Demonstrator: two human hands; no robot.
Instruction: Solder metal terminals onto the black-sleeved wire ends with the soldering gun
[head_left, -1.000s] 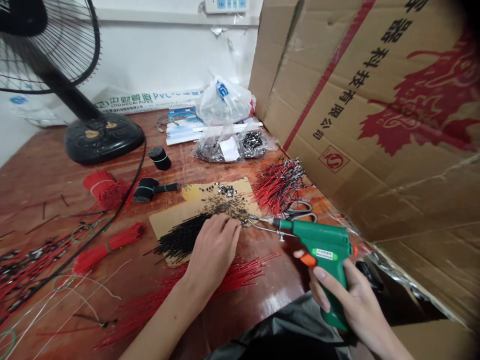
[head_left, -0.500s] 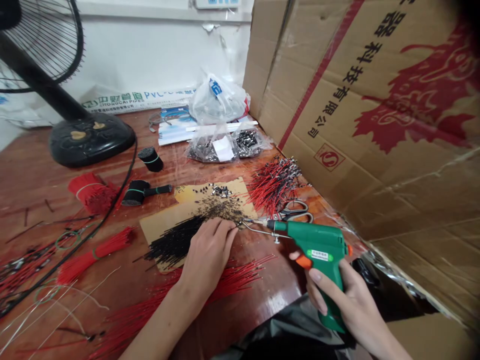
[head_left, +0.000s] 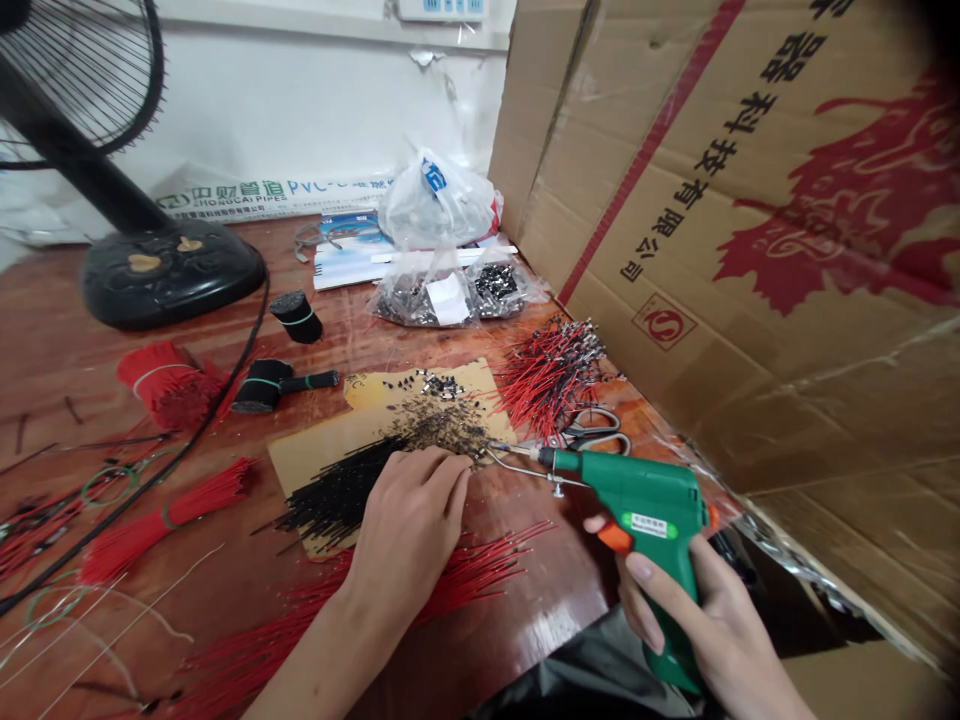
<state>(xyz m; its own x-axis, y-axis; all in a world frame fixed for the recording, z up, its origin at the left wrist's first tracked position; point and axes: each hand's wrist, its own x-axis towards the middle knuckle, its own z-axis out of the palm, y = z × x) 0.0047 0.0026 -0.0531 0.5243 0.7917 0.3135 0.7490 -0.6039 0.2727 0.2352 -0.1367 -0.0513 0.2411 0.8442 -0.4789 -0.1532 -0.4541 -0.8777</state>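
My right hand (head_left: 701,610) is wrapped round the handle of a green soldering gun (head_left: 637,485), a finger by its orange trigger. The gun's thin metal tip and curved feed tube point left, close to the fingertips of my left hand (head_left: 420,500). Those fingers are pinched together at the edge of the cardboard piece (head_left: 300,445); what they hold is too small and hidden to make out. Black wires (head_left: 337,495) lie loose beside the left hand. Small metal and black parts (head_left: 442,385) are scattered on the cardboard, and red wires (head_left: 487,560) lie under my left forearm.
Scissors (head_left: 600,430) and a heap of red wires with metal ends (head_left: 551,375) lie beyond the gun. A tall carton (head_left: 675,250) walls off the right. Bundled red wires (head_left: 169,385), a fan base (head_left: 172,275) and its cord stand left; bags of parts (head_left: 427,295) sit behind.
The view has shifted slightly, so most things on the table appear a little further left. My left hand stays pinched near the gun's tip, and my right hand keeps its grip.
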